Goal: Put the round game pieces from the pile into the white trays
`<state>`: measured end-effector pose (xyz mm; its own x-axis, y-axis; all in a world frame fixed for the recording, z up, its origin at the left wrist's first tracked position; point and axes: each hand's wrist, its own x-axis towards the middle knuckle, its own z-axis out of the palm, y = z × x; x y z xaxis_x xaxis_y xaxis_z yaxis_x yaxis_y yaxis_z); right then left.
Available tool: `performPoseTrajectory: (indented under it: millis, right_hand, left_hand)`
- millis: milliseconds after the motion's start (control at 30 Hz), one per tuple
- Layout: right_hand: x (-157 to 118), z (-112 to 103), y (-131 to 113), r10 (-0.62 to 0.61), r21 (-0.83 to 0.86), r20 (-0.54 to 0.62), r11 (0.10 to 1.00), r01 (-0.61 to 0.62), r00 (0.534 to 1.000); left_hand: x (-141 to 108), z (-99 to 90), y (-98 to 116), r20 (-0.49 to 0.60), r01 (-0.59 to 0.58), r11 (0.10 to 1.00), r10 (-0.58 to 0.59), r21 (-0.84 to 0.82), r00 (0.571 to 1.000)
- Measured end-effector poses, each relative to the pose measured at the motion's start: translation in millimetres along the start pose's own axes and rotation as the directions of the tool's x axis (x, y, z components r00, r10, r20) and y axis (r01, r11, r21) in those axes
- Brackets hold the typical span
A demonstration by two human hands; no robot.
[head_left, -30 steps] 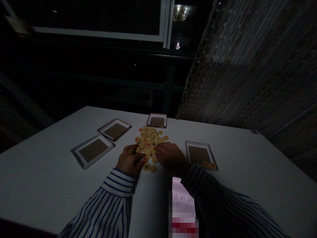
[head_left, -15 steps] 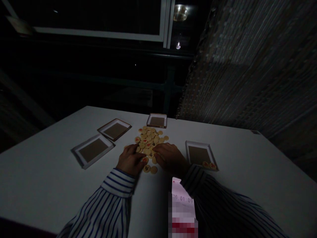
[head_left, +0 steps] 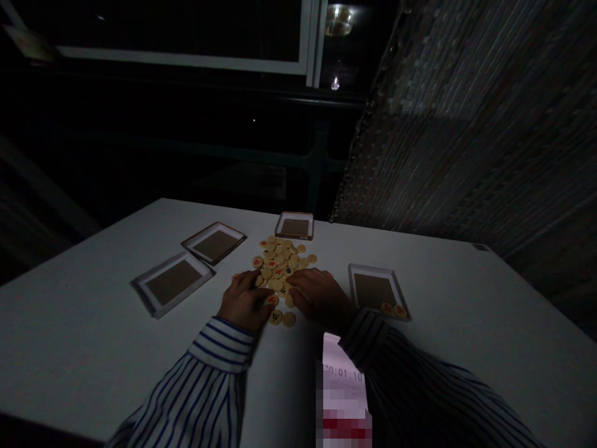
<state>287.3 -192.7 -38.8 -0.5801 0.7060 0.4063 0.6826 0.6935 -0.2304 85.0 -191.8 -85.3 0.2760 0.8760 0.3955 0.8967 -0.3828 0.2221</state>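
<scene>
Between and just beyond the fingers lies the heap of pieces [head_left: 280, 256]. The left hand [head_left: 240, 303] curves at its near left edge, the right hand [head_left: 321, 295] at its near right; I cannot tell whether either pinches a piece. Nearest the wrists, a black-marked piece [head_left: 275, 317] and a plain piece [head_left: 289, 319] have slid slightly closer; the heap otherwise looks unchanged, so little is altered. Right of the right hand, the right tray [head_left: 372, 287] holds two red-marked pieces [head_left: 387, 308]. Left of the left hand sits the left tray [head_left: 172, 281]; beyond the heap, the far tray [head_left: 297, 228].
</scene>
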Motion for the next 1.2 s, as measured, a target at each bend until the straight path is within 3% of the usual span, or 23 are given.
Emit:
performPoseTrajectory:
  millis: [300, 500, 800, 1200]
  right_hand:
    - [0, 0, 0, -0.001, 0.008, 0.000, 1.000, 0.001, 1.000]
    - [0, 1, 0, 0.001, -0.002, 0.007, 1.000, -0.001, 1.000]
    - [0, -2, -1, 0.007, 0.017, 0.001, 1.000, -0.007, 1.000]
    - [1, -3, 2, 0.035, 0.060, -0.043, 0.998, -0.032, 0.998]
  left_hand:
    - [-1, -1.4, 12, -0.021, 0.085, 0.996, -0.084, 0.037, 0.996]
    - [0, -2.4, 8, 0.047, 0.057, 0.997, -0.059, 0.045, 0.997]
    - [1, -0.9, 5, -0.077, -0.003, 1.000, 0.002, -0.012, 0.997]
    - [6, -15.9, 14, -0.196, -0.070, 0.996, 0.059, -0.051, 0.979]
